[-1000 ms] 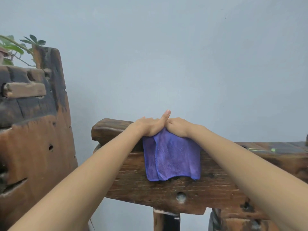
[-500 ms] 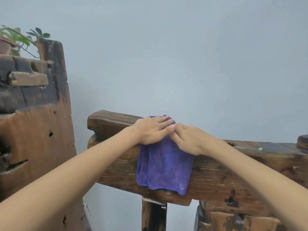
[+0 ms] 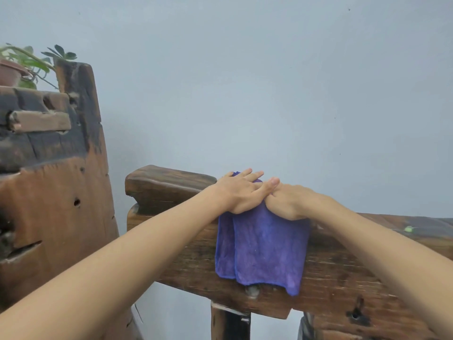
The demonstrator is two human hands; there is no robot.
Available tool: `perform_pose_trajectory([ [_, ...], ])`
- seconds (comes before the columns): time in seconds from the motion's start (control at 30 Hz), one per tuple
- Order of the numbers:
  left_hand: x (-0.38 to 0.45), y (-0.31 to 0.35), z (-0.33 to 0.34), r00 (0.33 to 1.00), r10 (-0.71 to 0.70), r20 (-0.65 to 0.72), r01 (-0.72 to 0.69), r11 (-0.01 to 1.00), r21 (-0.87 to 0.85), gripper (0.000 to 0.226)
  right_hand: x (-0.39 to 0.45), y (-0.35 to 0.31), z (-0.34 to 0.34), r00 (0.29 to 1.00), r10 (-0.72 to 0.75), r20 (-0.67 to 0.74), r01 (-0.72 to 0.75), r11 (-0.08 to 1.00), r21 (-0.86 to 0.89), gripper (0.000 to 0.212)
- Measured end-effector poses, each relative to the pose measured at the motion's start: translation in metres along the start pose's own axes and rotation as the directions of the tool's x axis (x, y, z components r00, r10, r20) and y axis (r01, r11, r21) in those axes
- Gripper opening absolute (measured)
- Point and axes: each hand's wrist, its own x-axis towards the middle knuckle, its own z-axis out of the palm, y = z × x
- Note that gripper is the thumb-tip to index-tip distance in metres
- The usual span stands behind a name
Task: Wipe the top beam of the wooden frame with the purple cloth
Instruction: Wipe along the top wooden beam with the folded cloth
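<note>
A person's two bare forearms reach forward from the bottom corners toward a dark, weathered wooden beam that runs across the middle of the view in front of a plain pale grey-blue wall. A purple cloth is draped over the top of the beam, a little right of its rounded left end, and most of it hangs down the near face in two overlapping folds that reach almost to the beam's lower edge.

The left hand lies flat on top of the cloth with its fingers straight and spread, pressing it onto the beam. The right hand sits just beside it, touching it, with its fingers bent down over the cloth at the beam's front edge; whether they actually pinch the fabric cannot be told.

To the left stands a tall, thick slab of old wood, brown below and blackened above, with small holes and a short peg-like block set across its upper part. On top of it, at the far left edge, is a reddish pot holding a green leafy plant. Below the beam a dark upright post supports it, and more rough timber with a dark hole shows at the lower right. A small bright green speck lies on the beam's top far to the right.
</note>
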Motion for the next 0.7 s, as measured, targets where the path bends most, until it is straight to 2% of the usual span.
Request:
perform_pose_trajectory([
  [0.07, 0.012, 0.005, 0.000, 1.000, -0.022, 0.005, 0.022, 1.000, -0.003, 0.080, 0.008, 0.009, 0.000, 0.996, -0.075, 0.041, 0.069, 0.990, 0.126, 0.054],
  [0.13, 0.022, 0.006, -0.001, 1.000, -0.025, 0.011, 0.026, 0.999, -0.027, 0.083, 0.018, 0.021, 0.003, 0.997, -0.044, 0.065, 0.034, 0.987, 0.159, 0.054],
  [0.2, 0.029, 0.006, -0.001, 1.000, -0.028, 0.011, 0.029, 0.998, -0.055, 0.087, 0.026, 0.030, 0.005, 0.996, 0.044, 0.076, -0.050, 0.996, 0.073, 0.055],
  [0.3, 0.044, 0.005, -0.002, 0.999, -0.054, 0.004, 0.054, 0.993, -0.106, 0.087, 0.035, 0.038, 0.006, 0.996, 0.069, 0.061, -0.067, 0.997, -0.038, 0.053],
  [0.37, 0.055, 0.007, -0.004, 0.997, -0.081, -0.012, 0.078, 0.986, -0.148, 0.083, 0.037, 0.044, 0.006, 0.996, 0.059, -0.069, -0.062, 0.997, -0.041, 0.049],
  [0.43, 0.065, 0.007, -0.005, 0.994, -0.099, -0.056, 0.090, 0.986, -0.140, 0.079, 0.037, 0.048, 0.006, 0.956, 0.025, -0.291, -0.034, 0.999, -0.026, 0.044],
  [0.5, 0.072, 0.005, -0.005, 0.987, -0.113, -0.117, 0.101, 0.989, -0.106, 0.081, 0.035, 0.045, 0.007, 0.927, -0.015, -0.376, 0.024, 1.000, 0.019, 0.041],
  [0.57, 0.073, 0.004, -0.004, 0.977, -0.148, -0.152, 0.134, 0.986, -0.100, 0.084, 0.029, 0.040, 0.006, 0.951, -0.050, -0.305, 0.085, 0.991, 0.101, 0.040],
  [0.63, 0.067, 0.005, -0.003, 0.976, -0.195, -0.099, 0.180, 0.973, -0.143, 0.088, 0.020, 0.040, 0.007, 0.985, -0.072, -0.160, 0.098, 0.981, 0.166, 0.045],
  [0.7, 0.059, 0.007, -0.005, 0.981, -0.195, -0.024, 0.190, 0.973, -0.131, 0.083, 0.013, 0.042, 0.006, 0.997, -0.057, -0.057, 0.067, 0.979, 0.193, 0.053],
])
